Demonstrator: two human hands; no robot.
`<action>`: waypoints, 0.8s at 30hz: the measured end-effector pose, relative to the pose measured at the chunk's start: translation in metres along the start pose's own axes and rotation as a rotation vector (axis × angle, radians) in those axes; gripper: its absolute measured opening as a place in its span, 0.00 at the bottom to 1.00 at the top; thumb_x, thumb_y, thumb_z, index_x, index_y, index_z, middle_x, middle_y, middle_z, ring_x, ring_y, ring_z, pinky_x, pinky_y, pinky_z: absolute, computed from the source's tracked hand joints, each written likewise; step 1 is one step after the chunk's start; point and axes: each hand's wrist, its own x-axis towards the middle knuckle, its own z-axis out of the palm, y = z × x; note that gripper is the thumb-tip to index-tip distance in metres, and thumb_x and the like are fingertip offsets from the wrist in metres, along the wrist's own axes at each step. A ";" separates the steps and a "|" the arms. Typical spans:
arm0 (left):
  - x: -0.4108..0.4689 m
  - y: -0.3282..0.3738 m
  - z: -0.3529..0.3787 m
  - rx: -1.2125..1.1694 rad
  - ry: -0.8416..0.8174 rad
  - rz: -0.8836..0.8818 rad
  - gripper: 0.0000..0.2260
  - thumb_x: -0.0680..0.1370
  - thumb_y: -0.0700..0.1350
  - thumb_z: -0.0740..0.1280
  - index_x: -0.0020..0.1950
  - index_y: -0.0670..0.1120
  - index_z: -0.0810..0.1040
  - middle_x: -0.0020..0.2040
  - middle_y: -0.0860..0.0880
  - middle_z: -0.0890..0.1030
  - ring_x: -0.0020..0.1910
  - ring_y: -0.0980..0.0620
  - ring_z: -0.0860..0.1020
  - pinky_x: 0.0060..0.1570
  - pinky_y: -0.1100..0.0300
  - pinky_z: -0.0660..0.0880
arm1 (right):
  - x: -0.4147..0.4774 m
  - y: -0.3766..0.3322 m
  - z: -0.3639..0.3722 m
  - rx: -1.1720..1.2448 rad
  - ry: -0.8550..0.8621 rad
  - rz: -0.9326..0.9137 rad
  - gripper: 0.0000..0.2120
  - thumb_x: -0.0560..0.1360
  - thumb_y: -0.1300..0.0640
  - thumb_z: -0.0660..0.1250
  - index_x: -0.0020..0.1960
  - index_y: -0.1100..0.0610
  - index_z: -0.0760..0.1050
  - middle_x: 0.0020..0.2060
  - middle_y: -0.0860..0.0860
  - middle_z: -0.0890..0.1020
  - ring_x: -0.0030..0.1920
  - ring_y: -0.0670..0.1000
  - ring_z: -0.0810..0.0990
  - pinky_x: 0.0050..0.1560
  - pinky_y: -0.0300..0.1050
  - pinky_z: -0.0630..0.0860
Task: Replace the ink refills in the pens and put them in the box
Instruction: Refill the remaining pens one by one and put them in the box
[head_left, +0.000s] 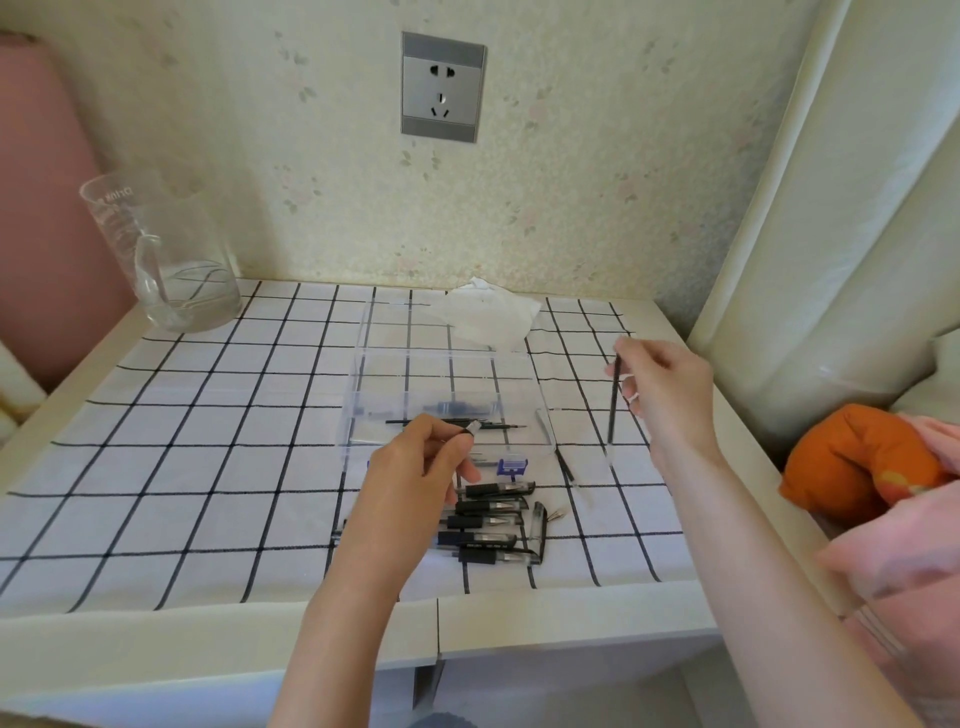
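A clear plastic box (363, 364) stands open in the middle of the checked tablecloth, with a few refills and a pen (457, 408) lying inside. My left hand (415, 467) holds a small pen tip piece (472, 427) just in front of the box. My right hand (665, 389) is raised to the right of the box and pinches a thin black ink refill (614, 400) that hangs nearly upright. Several black-gripped pens (493, 525) lie in a pile near the table's front, partly hidden by my left hand.
A glass jug (166, 260) with a little water stands at the back left. A crumpled white tissue (488, 312) lies behind the box. A small purple piece (511, 466) and a loose refill (565, 465) lie by the box's front. An orange cushion (852, 462) sits at the right.
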 end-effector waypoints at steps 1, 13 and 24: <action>0.000 0.000 0.000 -0.003 0.007 -0.005 0.05 0.79 0.46 0.61 0.47 0.49 0.76 0.37 0.51 0.82 0.28 0.61 0.72 0.33 0.72 0.72 | 0.002 0.006 0.001 -0.099 -0.031 -0.017 0.09 0.73 0.59 0.65 0.34 0.59 0.78 0.30 0.51 0.80 0.29 0.48 0.68 0.31 0.40 0.66; 0.000 -0.001 0.001 0.001 -0.016 -0.023 0.05 0.79 0.46 0.61 0.46 0.50 0.75 0.37 0.53 0.82 0.27 0.62 0.72 0.32 0.75 0.71 | 0.007 0.055 0.026 -0.581 -0.213 -0.076 0.10 0.75 0.60 0.66 0.41 0.66 0.80 0.36 0.56 0.81 0.35 0.49 0.76 0.34 0.36 0.69; 0.001 -0.001 0.000 0.002 -0.019 -0.020 0.05 0.79 0.47 0.61 0.47 0.49 0.75 0.37 0.52 0.82 0.26 0.63 0.72 0.30 0.76 0.70 | -0.014 -0.004 0.048 -0.713 -0.426 -0.484 0.07 0.76 0.59 0.65 0.49 0.55 0.82 0.42 0.46 0.82 0.42 0.46 0.77 0.45 0.41 0.72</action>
